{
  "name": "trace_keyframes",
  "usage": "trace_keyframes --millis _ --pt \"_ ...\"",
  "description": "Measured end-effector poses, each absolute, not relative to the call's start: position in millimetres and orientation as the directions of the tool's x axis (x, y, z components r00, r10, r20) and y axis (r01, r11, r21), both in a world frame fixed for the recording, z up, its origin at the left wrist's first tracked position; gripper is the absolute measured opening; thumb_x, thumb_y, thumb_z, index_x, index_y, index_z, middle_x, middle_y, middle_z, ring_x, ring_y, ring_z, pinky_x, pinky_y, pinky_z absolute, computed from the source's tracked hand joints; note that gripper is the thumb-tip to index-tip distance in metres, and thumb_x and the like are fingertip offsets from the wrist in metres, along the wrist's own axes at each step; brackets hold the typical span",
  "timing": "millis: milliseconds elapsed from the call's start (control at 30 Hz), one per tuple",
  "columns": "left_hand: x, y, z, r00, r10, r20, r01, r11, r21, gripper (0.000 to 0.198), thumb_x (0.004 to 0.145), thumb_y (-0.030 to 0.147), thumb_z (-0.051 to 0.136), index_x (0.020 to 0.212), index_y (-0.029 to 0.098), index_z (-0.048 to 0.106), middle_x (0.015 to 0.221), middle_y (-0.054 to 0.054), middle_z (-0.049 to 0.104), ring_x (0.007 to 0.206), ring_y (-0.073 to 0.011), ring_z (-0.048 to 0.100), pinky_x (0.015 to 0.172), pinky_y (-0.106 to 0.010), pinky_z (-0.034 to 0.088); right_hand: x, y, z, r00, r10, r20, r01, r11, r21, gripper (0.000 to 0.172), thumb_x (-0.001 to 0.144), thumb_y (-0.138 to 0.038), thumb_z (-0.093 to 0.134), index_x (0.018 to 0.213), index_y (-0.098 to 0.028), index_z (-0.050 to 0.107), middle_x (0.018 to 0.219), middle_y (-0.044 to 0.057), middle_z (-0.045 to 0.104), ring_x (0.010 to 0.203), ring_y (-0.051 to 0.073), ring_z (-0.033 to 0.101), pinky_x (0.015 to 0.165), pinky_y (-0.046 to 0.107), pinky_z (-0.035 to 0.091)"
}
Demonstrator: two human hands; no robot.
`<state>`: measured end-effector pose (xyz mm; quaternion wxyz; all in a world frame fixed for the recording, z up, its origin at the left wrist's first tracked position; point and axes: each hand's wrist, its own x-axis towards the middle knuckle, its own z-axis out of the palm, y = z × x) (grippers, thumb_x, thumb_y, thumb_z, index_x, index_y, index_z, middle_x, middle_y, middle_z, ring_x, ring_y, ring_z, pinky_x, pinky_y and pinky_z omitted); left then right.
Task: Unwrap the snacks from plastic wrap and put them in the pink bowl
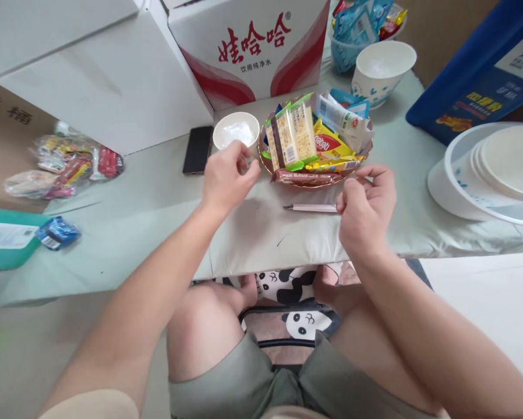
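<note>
My left hand point(232, 176) hovers over the table between a small white paper bowl point(233, 129) and a gold-rimmed glass dish point(274, 172). Its thumb and forefinger are apart with nothing between them. The dish is heaped with wrapped snacks, among them a cracker packet point(291, 135), a yellow wafer packet point(329, 142) and a brown-red bar point(309, 177). At the dish's lower right, my right hand point(368, 206) is closed, its fingertips at the right end of a slim white pen-like tool point(313, 208) with a dark tip pointing left. That end is hidden by the fingers.
A black phone point(198, 150) lies left of the paper bowl. Behind stands a white-and-red carton point(253, 52). A paper cup point(381, 70), a blue box point(471, 75) and a white tub point(440, 186) are right. Bagged snacks point(71, 163) and a blue packet point(58, 233) lie left.
</note>
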<state>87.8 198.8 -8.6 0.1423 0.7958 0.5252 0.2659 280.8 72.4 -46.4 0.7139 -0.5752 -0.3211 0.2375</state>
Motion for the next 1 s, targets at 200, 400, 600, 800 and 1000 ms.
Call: trace_keyframes --millis 200,400,600,800,1000 --pt "100.8 174.7 -36.9 0.416 0.906 0.083 0.554 -0.325 0.766 0.031 0.087 0.023 0.063 0.118 0.028 0.059 0.115 -0.005 0.073 0.099 -0.0218 0.072 0.075 -0.032 0.057 290.3 81.1 -53.3 0.777 0.628 -0.038 -0.215 0.208 -0.954 0.024 0.075 -0.021 0.058 0.091 -0.028 0.042 0.067 -0.010 0.038 0.045 0.007 0.033 0.041 0.022 0.022" --pt "108.5 187.4 -48.2 0.485 0.864 0.133 0.500 -0.399 0.769 0.022 0.088 0.037 0.066 0.106 0.025 0.062 0.113 -0.006 0.072 0.106 -0.0233 0.070 0.089 -0.037 0.059 299.3 85.1 -55.5 0.778 0.604 -0.171 -0.297 0.115 -0.948 0.029 0.068 -0.024 0.057 0.095 -0.026 0.049 0.075 -0.008 0.042 0.056 0.008 0.040 0.043 0.019 0.029" --pt "136.6 184.3 -42.3 0.543 0.816 0.196 0.539 -0.518 0.664 0.019 0.088 0.039 0.068 0.097 0.023 0.063 0.098 -0.003 0.069 0.095 -0.0201 0.065 0.090 -0.034 0.055 312.3 92.8 -65.1 0.842 0.522 -0.135 -0.226 0.115 -0.967 0.023 0.075 -0.024 0.052 0.097 -0.025 0.051 0.104 0.001 0.055 0.088 0.012 0.057 0.069 0.024 0.049" --pt "174.7 174.4 -36.0 0.554 0.817 0.161 0.594 -0.523 0.612 0.010 0.090 0.031 0.068 0.095 0.023 0.063 0.098 -0.005 0.068 0.093 -0.0206 0.065 0.087 -0.033 0.052 327.2 92.7 -82.1 0.893 0.448 0.036 -0.032 0.143 -0.989 0.014 0.090 -0.032 0.045 0.103 -0.028 0.046 0.114 0.005 0.055 0.104 0.017 0.062 0.077 0.031 0.054" --pt "206.6 155.4 -28.9 0.539 0.833 0.127 0.622 -0.495 0.607 0.008 0.091 0.029 0.069 0.094 0.024 0.064 0.098 -0.005 0.068 0.093 -0.0223 0.067 0.084 -0.035 0.051 337.3 85.6 -77.1 0.881 0.458 -0.115 -0.160 0.061 -0.985 0.025 0.088 -0.032 0.046 0.113 -0.029 0.047 0.111 0.005 0.059 0.095 0.017 0.061 0.069 0.029 0.049"
